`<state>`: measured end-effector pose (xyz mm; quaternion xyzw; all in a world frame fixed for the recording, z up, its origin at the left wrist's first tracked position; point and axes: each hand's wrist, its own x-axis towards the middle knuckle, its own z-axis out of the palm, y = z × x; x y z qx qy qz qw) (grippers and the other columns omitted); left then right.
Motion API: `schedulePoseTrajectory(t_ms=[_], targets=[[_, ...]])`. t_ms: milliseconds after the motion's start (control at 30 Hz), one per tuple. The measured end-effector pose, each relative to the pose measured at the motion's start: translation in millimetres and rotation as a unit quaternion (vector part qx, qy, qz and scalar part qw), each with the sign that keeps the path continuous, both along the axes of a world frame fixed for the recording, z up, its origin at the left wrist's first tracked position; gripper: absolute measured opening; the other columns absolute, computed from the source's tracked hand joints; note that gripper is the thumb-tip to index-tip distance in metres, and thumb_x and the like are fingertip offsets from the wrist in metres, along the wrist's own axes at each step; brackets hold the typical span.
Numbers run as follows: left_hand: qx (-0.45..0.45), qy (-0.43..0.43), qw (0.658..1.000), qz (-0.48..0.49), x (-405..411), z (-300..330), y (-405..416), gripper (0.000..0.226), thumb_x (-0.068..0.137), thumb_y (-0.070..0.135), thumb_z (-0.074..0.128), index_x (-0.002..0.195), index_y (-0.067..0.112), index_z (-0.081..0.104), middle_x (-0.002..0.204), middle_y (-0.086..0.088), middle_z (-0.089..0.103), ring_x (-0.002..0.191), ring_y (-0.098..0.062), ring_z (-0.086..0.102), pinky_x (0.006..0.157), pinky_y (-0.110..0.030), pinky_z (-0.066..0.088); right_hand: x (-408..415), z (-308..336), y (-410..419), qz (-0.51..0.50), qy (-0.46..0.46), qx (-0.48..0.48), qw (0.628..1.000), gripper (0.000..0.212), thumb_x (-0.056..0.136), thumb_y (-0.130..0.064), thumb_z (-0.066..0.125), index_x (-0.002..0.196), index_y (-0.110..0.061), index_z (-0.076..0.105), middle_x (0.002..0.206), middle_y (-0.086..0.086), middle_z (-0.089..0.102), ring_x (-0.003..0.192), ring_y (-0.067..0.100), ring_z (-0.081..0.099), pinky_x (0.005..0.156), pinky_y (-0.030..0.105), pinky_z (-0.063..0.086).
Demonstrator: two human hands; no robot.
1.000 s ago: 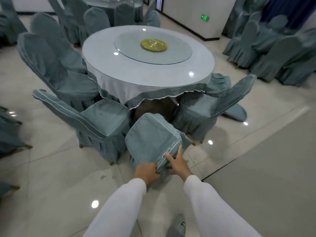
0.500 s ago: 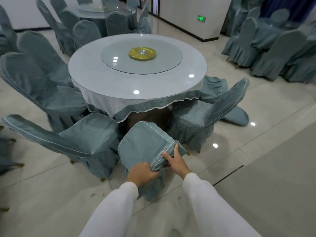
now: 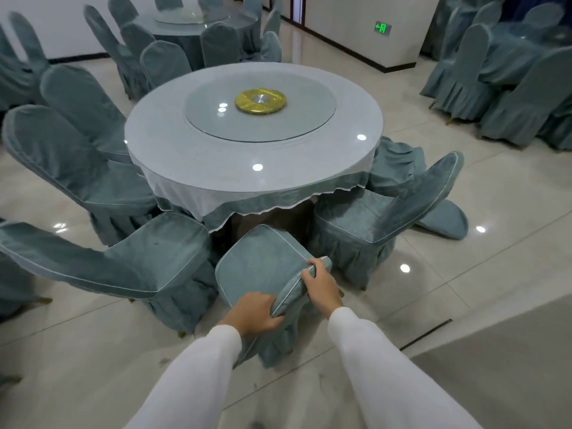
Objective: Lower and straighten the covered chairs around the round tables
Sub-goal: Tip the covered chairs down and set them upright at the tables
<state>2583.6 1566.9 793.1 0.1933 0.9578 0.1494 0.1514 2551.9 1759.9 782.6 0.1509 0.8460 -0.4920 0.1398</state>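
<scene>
- A chair in a grey-blue fabric cover with white piping (image 3: 260,261) stands on the pale tiled floor (image 3: 464,274) at the near edge of a round worktop draped in white and grey-blue cloth (image 3: 198,150), its seat facing the worktop.
- The left hand (image 3: 255,312) grips the folded-down fabric chair back (image 3: 291,294) from below, fingers curled round the cloth.
- The right hand (image 3: 322,289) holds the upper piped edge of the same back, fingers curled over it.
- Matching covered chairs sit just beside it on both sides, backs tilted outwards.
- A glass turntable with a gold centre disc (image 3: 260,101) lies on the worktop's middle.
</scene>
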Motion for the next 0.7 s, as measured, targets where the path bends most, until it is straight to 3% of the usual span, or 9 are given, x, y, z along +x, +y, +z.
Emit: schedulePoseTrajectory(t_ms=[100, 233, 367, 567, 633, 700], targets=[[-0.005, -0.008, 1.000, -0.013, -34, 1, 21, 0.063, 0.071, 0.068, 0.032, 0.081, 0.013, 0.060, 0.087, -0.016, 0.071, 0.081, -0.039, 0.064, 0.063, -0.033, 0.035, -26, 4, 15, -0.022, 0.000, 0.024, 0.999, 0.014, 0.100, -0.035, 0.051, 0.109, -0.026, 0.057, 0.110, 0.009, 0.066, 0.097, 0.027, 0.060, 0.086, 0.036, 0.048], [0.014, 0.011, 1.000, -0.023, -87, -8, 40, 0.044, 0.086, 0.061, 0.048, 0.075, 0.018, 0.052, 0.077, -0.010, 0.068, 0.072, -0.035, 0.062, 0.059, -0.031, 0.033, -72, 4, 36, -0.062, -0.003, 0.043, 0.997, 0.013, 0.097, -0.033, 0.056, 0.100, -0.022, 0.062, 0.102, 0.010, 0.064, 0.091, 0.029, 0.056, 0.082, 0.033, 0.045], [0.017, 0.027, 0.999, -0.029, -134, -18, 52, 0.040, 0.085, 0.060, 0.052, 0.083, 0.021, 0.060, 0.085, -0.007, 0.072, 0.077, -0.034, 0.065, 0.061, -0.033, 0.037, -107, -16, 52, -0.085, -0.017, 0.065, 0.994, 0.011, 0.093, -0.034, 0.054, 0.093, -0.026, 0.062, 0.100, 0.008, 0.067, 0.095, 0.032, 0.064, 0.090, 0.046, 0.056], [0.036, -0.011, 0.998, -0.052, -186, -34, 58, 0.040, 0.081, 0.060, 0.054, 0.096, 0.026, 0.067, 0.090, -0.001, 0.074, 0.080, -0.026, 0.067, 0.065, -0.028, 0.039, -139, -36, 67, -0.090, -0.038, 0.028, 0.995, 0.014, 0.099, -0.031, 0.051, 0.097, -0.028, 0.065, 0.100, 0.001, 0.069, 0.092, 0.022, 0.068, 0.091, 0.044, 0.058], [0.032, -0.063, 0.997, -0.043, -201, -34, 65, 0.045, 0.079, 0.064, 0.055, 0.097, 0.026, 0.069, 0.093, -0.001, 0.074, 0.084, -0.027, 0.067, 0.068, -0.030, 0.044, -153, -37, 75, -0.084, -0.041, 0.016, 0.995, 0.014, 0.098, -0.031, 0.050, 0.102, -0.030, 0.064, 0.105, 0.002, 0.068, 0.093, 0.022, 0.068, 0.091, 0.042, 0.058], [0.028, -0.160, 0.986, -0.038, -222, -32, 75, 0.065, 0.076, 0.082, 0.050, 0.089, 0.022, 0.068, 0.087, -0.001, 0.071, 0.076, -0.022, 0.065, 0.071, -0.034, 0.048, -170, -39, 88, -0.071, -0.053, 0.000, 0.996, 0.019, 0.095, -0.032, 0.053, 0.114, -0.031, 0.059, 0.112, 0.006, 0.067, 0.093, 0.024, 0.070, 0.087, 0.042, 0.061]])
